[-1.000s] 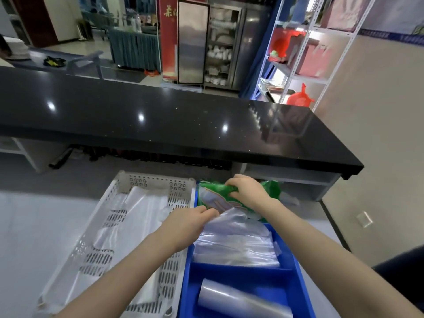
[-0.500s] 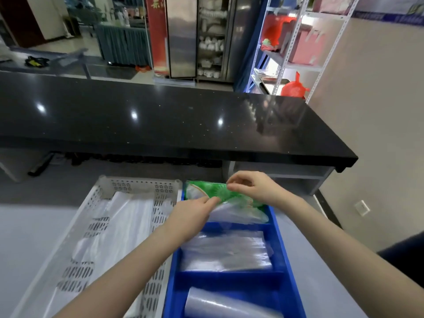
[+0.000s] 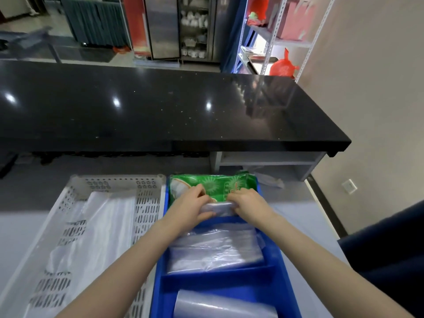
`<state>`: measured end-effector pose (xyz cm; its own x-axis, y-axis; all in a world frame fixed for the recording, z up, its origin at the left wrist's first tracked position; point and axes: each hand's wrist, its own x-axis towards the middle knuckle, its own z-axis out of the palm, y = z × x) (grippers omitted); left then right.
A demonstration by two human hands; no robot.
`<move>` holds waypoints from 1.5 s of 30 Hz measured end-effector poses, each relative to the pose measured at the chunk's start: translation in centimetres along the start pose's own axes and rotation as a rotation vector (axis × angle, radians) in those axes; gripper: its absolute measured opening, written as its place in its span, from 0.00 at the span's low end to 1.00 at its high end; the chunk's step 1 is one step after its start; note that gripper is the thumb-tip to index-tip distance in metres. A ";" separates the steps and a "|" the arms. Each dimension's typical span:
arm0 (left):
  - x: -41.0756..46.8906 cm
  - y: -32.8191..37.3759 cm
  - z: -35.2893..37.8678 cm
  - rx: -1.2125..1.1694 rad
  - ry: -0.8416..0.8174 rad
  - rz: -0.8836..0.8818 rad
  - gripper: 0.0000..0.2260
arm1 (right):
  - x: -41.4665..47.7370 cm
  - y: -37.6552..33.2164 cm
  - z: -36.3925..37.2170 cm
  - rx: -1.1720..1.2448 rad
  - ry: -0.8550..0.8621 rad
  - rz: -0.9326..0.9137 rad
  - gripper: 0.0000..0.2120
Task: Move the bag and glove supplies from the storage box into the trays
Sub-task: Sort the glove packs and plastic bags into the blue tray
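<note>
— Where's the pack?

— I see the green pack (image 3: pixel 220 185) in the far compartment of the blue tray (image 3: pixel 273 281), centre frame. My left hand (image 3: pixel 188 208) and right hand (image 3: pixel 249 203) both pinch a clear bag bundle (image 3: pixel 218 208) just below it.

— And left of that?

— The white perforated tray (image 3: pixel 146 203).

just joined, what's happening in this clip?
A person is working with both bare hands in the far compartment of a blue divided tray. The left hand and right hand press on a clear plastic bundle beside a green packet. The nearer compartments hold a stack of clear bags and a plastic roll. A white perforated tray sits to the left.
</note>
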<state>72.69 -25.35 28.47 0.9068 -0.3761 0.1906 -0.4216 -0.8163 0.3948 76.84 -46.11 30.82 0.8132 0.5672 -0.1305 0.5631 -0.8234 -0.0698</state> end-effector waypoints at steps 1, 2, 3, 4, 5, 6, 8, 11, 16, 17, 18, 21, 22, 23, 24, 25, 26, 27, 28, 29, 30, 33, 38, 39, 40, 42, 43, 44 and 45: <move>-0.6 -0.3 -0.1 0.009 0.008 -0.016 0.17 | 0.1 0.0 0.1 -0.009 -0.016 -0.005 0.10; -1.1 -0.5 -0.3 0.021 0.027 -0.029 0.18 | 0.2 0.0 0.1 -0.026 -0.026 -0.007 0.08; -1.5 -0.7 -0.5 0.033 0.058 -0.033 0.16 | 0.1 -0.1 0.2 -0.039 -0.035 -0.006 0.07; -1.9 -0.8 -0.6 0.047 0.090 -0.030 0.14 | 0.1 -0.2 0.3 -0.031 -0.031 0.001 0.08; -2.2 -1.0 -0.8 0.066 0.114 -0.029 0.11 | -0.1 -0.3 0.4 -0.003 -0.015 0.014 0.11; -2.5 -1.2 -0.8 0.090 0.125 -0.036 0.08 | -0.4 -0.5 0.5 0.027 0.031 0.023 0.15; -2.8 -1.3 -0.8 0.124 0.108 -0.064 0.04 | -1.2 -0.9 0.7 0.017 0.188 -0.003 0.24; -2.3 -1.0 -0.8 0.152 0.033 -0.118 0.05 | -2.4 -1.6 1.8 -0.067 0.442 -0.129 0.26; -2.0 -0.3 -0.8 0.147 0.023 -0.142 0.15 | -2.5 -2.1 2.2 -0.103 0.409 -0.090 0.09; -2.2 -0.1 -0.9 0.162 0.061 -0.098 0.18 | -2.2 -2.3 1.8 -0.054 0.337 -0.025 0.06; -2.3 0.1 -0.9 0.188 0.097 -0.042 0.21 | -1.8 -2.5 1.5 0.022 0.245 0.043 0.07; -2.7 0.7 -0.5 0.232 0.151 0.146 0.16 | -0.8 -3.0 0.8 0.159 0.039 0.125 0.11; -2.8 0.7 -0.3 0.243 0.144 0.186 0.13 | -0.8 -3.1 0.7 0.169 0.032 0.129 0.11; -2.8 0.7 -0.1 0.247 0.135 0.191 0.10 | -0.8 -3.0 0.8 0.157 0.067 0.125 0.13; -2.9 0.6 0.2 0.237 0.125 0.177 0.09 | -1.1 -3.0 1.0 0.124 0.131 0.114 0.14; -3.0 0.5 0.3 0.218 0.111 0.152 0.08 | -1.6 -3.0 1.2 0.089 0.209 0.087 0.15; -3.1 0.3 0.4 0.193 0.094 0.125 0.05 | -2.2 -3.1 1.4 0.063 0.277 0.051 0.15; -3.1 0.2 0.4 0.171 0.075 0.101 0.03 | -2.7 -3.0 1.7 0.053 0.337 0.007 0.14; -3.0 0.2 0.5 0.148 0.060 0.076 0.02 | -3.2 -3.0 2.0 0.043 0.372 -0.033 0.13; -2.9 0.2 0.4 0.130 0.028 0.038 0.05 | -3.5 -3.1 2.3 0.038 0.358 -0.055 0.12; -2.6 0.1 0.4 0.118 -0.009 -0.005 0.07 | -3.7 -3.2 2.6 0.043 0.306 -0.047 0.11; -2.1 -0.2 0.3 0.094 -0.087 -0.109 0.07 | -3.2 -3.3 2.9 0.140 0.110 0.106 0.13; -1.7 -0.1 -0.1 0.113 -0.158 -0.132 0.08 | -2.0 -3.4 2.3 0.222 -0.085 0.170 0.19; -2.0 -0.1 -0.3 0.131 -0.114 -0.105 0.08 | -2.1 -3.4 2.3 0.232 -0.080 0.174 0.19; -2.3 0.0 -0.6 0.141 -0.044 -0.058 0.09 | -2.2 -3.5 2.4 0.235 -0.049 0.181 0.18; -3.0 0.0 -1.0 0.186 0.071 0.059 0.11 | -2.7 -3.6 2.7 0.242 0.067 0.200 0.15; -3.4 -0.1 -1.1 0.205 0.121 0.111 0.11 | -2.9 -3.7 2.9 0.250 0.127 0.210 0.13; -3.6 -0.1 -1.1 0.220 0.146 0.161 0.11 | -3.0 -3.9 3.1 0.260 0.173 0.228 0.12; -3.9 -0.1 -1.1 0.240 0.143 0.208 0.09 | -3.1 -4.0 3.2 0.267 0.208 0.253 0.11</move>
<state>69.22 -23.35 28.68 0.7839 -0.4941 0.3760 -0.5685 -0.8146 0.1149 71.57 -44.67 28.35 0.9487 0.3154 0.0242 0.3064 -0.8972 -0.3182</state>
